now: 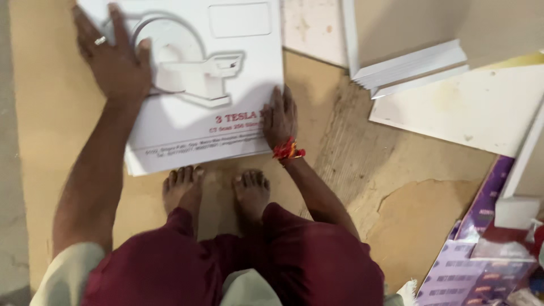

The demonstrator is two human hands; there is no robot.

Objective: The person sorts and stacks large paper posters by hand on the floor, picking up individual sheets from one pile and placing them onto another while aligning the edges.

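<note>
A worn tan floor (351, 170), scuffed and patched, fills the head view; the person squats on it with both bare feet (218, 190) planted just below a stack of large white printed sheets (226, 62); the stack lies toward the upper left of the floor, its top sheet showing a grey drawing of a machine and red and dark lettering near its lower edge; the left hand (116, 59) lies flat on the upper left part of the top sheet, fingers spread open and pressing down, a ring on one finger; the right hand (279, 116) rests at the stack's lower right corner, fingers straight and together, palm down on the sheet's edge, gripping nothing; a red and yellow thread (288, 151) is tied round that wrist; dark red trousers (238, 260) cover the bent knees at the bottom of the view; toward the upper right lies another pile of white sheets (413, 68), fanned at its edge, beside a large stained white board (470, 107); purple printed cartons (481, 249) sit at the lower right corner.
</note>
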